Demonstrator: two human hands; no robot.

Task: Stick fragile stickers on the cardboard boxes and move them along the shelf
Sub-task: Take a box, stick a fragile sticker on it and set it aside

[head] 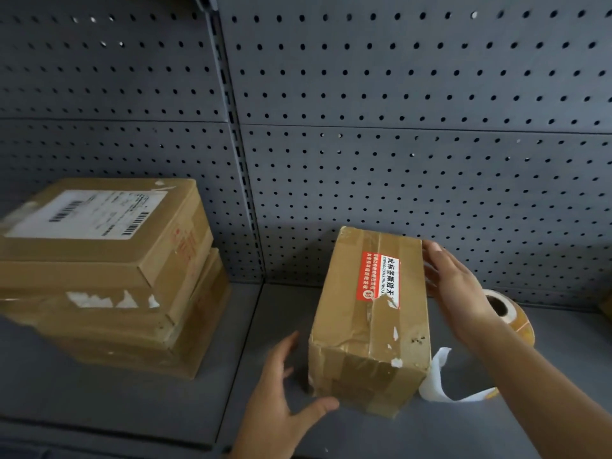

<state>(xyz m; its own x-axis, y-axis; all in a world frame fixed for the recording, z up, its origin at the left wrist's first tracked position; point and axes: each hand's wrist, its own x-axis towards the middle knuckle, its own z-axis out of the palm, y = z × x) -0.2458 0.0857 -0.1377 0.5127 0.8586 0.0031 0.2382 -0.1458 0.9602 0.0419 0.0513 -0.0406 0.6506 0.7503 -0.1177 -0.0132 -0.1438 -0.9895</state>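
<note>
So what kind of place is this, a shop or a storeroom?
Probably a stockroom or parcel-packing area: grey metal shelf with a pegboard back panel, taped cardboard boxes bearing shipping labels, and a roll of stickers.

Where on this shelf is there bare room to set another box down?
Bare shelf lies between the stack of boxes and the stickered box, and along the front edge left of the left hand. It is crowded right of that box: right hand, sticker roll, loose backing strip.
</note>
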